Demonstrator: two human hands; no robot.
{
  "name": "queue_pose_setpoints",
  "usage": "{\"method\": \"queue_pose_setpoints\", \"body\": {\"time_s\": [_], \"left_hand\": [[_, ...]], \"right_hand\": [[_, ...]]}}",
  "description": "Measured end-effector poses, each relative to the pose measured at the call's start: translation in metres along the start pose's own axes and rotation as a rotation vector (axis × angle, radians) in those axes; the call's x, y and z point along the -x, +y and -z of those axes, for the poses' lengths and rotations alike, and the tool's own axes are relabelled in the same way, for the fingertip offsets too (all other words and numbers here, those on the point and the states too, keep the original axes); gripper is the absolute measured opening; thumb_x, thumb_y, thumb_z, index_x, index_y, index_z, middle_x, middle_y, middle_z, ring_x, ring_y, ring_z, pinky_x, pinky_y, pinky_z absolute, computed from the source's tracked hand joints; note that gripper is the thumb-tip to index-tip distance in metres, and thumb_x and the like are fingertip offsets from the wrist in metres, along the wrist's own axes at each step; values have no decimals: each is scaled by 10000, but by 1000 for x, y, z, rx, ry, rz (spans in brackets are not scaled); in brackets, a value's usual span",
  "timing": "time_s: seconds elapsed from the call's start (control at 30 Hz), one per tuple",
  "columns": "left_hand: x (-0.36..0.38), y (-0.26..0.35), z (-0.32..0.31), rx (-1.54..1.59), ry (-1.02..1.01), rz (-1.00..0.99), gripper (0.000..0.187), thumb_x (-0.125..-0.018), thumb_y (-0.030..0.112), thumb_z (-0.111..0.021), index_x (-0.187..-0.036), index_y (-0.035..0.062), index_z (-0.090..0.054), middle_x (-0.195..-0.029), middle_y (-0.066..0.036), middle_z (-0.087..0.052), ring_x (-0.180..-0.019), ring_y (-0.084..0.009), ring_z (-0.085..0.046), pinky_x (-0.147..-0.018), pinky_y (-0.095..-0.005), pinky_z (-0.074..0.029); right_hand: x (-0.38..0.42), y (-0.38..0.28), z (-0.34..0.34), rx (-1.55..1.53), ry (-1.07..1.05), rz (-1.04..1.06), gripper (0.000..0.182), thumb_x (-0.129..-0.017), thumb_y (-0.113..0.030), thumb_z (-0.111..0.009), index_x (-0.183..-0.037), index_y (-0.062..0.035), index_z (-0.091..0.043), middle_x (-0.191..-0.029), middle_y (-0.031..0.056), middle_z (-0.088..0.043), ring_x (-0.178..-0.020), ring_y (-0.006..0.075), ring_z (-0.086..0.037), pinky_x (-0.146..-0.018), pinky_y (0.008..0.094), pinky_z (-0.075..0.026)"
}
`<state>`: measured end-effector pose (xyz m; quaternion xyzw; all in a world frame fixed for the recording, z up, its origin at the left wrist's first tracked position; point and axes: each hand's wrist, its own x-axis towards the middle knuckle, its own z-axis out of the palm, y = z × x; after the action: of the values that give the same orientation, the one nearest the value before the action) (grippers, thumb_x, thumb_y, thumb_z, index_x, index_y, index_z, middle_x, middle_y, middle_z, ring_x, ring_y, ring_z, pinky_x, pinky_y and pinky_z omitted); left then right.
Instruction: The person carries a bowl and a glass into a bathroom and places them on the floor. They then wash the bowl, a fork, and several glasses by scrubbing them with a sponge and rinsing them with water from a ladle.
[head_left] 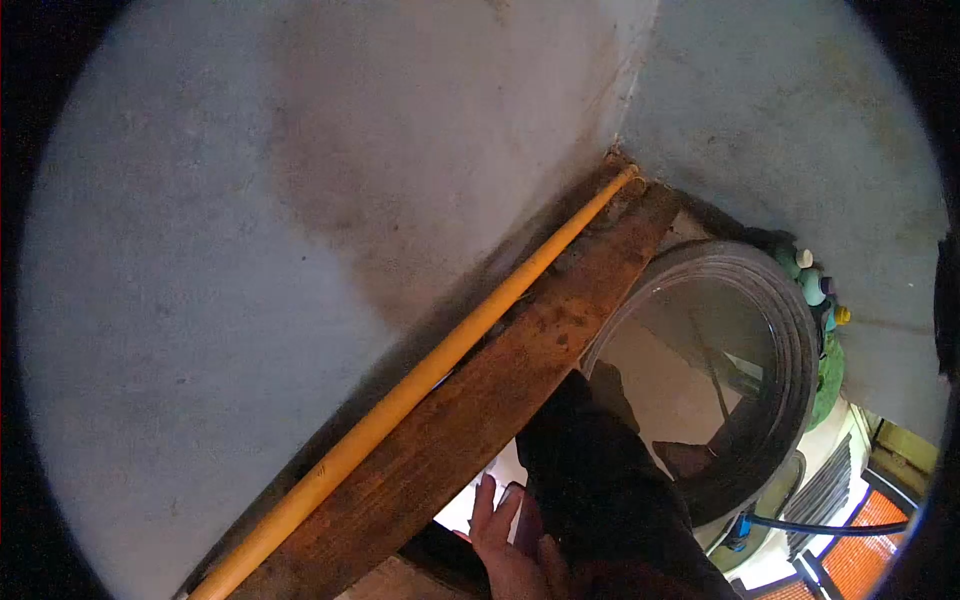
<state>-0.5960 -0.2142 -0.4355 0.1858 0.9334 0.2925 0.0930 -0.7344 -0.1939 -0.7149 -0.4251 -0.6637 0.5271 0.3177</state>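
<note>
My left hand (505, 545) is at the bottom middle, partly cut off by the frame edge. Its fingers stretch upward and stand apart, with a narrow purplish-dark shape beside them. Bright light shows behind the fingertips. Just above the hand runs a long, rust-brown board (470, 420), slanting up to the right. Along the far side of this board lies a yellow-orange pole (400, 395), close to the wall. A dark-clothed leg (610, 480) is directly right of the hand. My right hand is out of view.
Right of the board is a large black ring with concentric ridges (790, 350). Behind it stand several bottles with coloured caps (822, 290) against the grey wall (200, 250). A dark blue hose (830, 527) and orange mesh panels (865, 545) show at lower right.
</note>
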Motion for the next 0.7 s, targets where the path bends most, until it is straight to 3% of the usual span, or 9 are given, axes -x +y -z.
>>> {"method": "queue_pose_setpoints", "body": {"time_s": [0.07,0.17,0.2,0.23,0.53,0.63,0.7], "left_hand": [[-17,35,17,194,158,106,353,-729,-19,-441,-1073,15,-374,-1168,-246,-342,-1109,-322,-343,-936,-416,-246],[5,-11,9,337,157,174,339,-749,94,-512,-1059,33,-390,-1154,-239,-374,-1093,-305,-375,-931,-393,-264],[-9,14,21,141,121,98,384,-729,156,-553,-1059,38,-396,-1141,-244,-392,-1081,-311,-394,-921,-392,-282],[-11,15,22,139,124,99,384,-729,156,-553,-1059,38,-396,-1141,-244,-392,-1081,-311,-394,-921,-392,-282],[-18,19,35,315,-52,43,480,-642,-103,-423,-1106,-45,-313,-1188,-251,-272,-1132,-380,-274,-928,-443,-254],[-23,23,22,233,106,14,426,-675,-8,-530,-1070,26,-374,-1148,-240,-383,-1097,-300,-379,-936,-392,-259],[-28,37,21,210,94,105,442,-668,-36,-507,-1082,15,-358,-1153,-239,-375,-1103,-304,-370,-941,-392,-249]], "right_hand": [[-1,3,-5,-21,-1,22,221,-774,-153,-450,-964,-45,-481,-951,144,-507,-861,297,-490,-724,372,-400],[1,8,-13,-55,0,48,213,-774,-147,-448,-958,-45,-483,-944,143,-509,-855,294,-491,-720,369,-400],[3,8,-17,-67,-2,55,211,-774,-145,-447,-956,-44,-484,-942,143,-510,-854,293,-491,-719,368,-400],[4,11,-20,-78,0,66,208,-775,-143,-446,-954,-44,-485,-939,142,-511,-852,292,-491,-718,366,-400],[8,14,-35,-180,9,164,186,-777,-125,-440,-935,-42,-491,-919,139,-517,-836,284,-494,-706,357,-400],[11,11,-34,-212,10,195,179,-777,-119,-438,-929,-42,-493,-912,138,-519,-831,281,-495,-702,354,-400],[8,5,-26,-221,5,227,174,-778,-115,-437,-925,-41,-494,-908,137,-521,-827,279,-495,-699,352,-401]]}}
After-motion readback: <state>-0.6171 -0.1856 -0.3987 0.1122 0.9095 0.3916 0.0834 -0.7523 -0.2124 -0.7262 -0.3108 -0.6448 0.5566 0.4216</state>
